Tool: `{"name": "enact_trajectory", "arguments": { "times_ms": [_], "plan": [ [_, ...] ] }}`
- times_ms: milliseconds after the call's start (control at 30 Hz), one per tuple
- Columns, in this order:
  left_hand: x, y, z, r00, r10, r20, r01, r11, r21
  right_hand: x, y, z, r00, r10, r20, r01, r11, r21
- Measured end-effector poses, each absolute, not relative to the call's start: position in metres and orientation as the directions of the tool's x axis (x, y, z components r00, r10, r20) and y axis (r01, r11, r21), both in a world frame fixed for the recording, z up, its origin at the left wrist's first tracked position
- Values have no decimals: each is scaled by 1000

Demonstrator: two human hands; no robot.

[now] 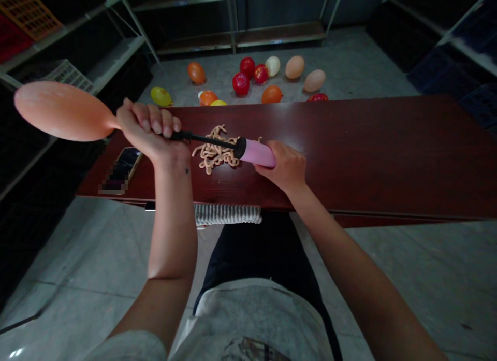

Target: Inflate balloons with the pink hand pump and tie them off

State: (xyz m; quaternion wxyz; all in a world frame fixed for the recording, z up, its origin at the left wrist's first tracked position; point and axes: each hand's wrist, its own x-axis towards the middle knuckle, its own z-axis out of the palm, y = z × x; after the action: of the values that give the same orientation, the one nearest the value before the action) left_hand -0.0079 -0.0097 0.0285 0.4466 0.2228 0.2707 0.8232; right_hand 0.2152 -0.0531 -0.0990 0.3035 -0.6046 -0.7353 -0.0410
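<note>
A pink balloon pump [257, 152] with a black rod is stretched out over the table between my hands. My right hand [286, 165] is closed around the pink barrel. The fingers of my left hand [149, 124] are wrapped round the pump's black end, with the neck of a peach balloon [64, 111] at the thumb side. That balloon is swollen to a long oval and sticks out to the left. How its neck sits on the pump is hidden in the fist. Beneath the rod lies a pile of thin, uninflated beige balloons [213, 155].
A phone [122, 168] lies on the left of the dark red table [368, 154]. Several inflated balloons, including an orange one [196, 72] and a red one [240, 84], rest on the floor behind it. Metal shelves [279, 33] stand further back. Striped grey cloth [228, 214] shows at the near edge.
</note>
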Motion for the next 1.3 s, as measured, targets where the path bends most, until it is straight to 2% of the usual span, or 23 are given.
{"name": "enact_trajectory", "arguments": {
  "times_ms": [167, 267, 367, 533, 767, 967, 1067, 1167, 1300],
  "plan": [
    [36, -3, 22, -402, 883, 243, -598, -455, 660, 215, -52, -99, -33, 836, 547, 912, 250, -327],
    [65, -2, 9, -391, 903, 177, -609, -398, 686, 216, -51, -99, -2, 829, 560, 921, 219, -321],
    [82, 0, -7, -393, 910, 133, -652, -378, 657, 217, -51, -100, 14, 832, 554, 934, 186, -304],
    [64, 0, -24, -446, 893, 64, -685, -387, 617, 213, -51, -102, -102, 844, 526, 940, 255, -228],
    [17, -17, -18, -471, 882, 18, -671, -372, 641, 208, -53, -99, -313, 806, 503, 915, 397, -67],
    [-22, -22, -3, -508, 860, 40, -673, -425, 605, 230, -49, -86, -401, 779, 482, 891, 455, 6],
    [-37, -26, 12, -525, 850, 46, -633, -426, 646, 240, -49, -86, -404, 778, 481, 895, 446, 30],
    [-42, -33, 30, -530, 843, 96, -586, -445, 677, 246, -52, -92, -402, 772, 493, 892, 451, 22],
    [-30, -37, 43, -534, 818, 216, -523, -520, 676, 251, -51, -100, -352, 765, 539, 874, 475, -104]
  ]
}}
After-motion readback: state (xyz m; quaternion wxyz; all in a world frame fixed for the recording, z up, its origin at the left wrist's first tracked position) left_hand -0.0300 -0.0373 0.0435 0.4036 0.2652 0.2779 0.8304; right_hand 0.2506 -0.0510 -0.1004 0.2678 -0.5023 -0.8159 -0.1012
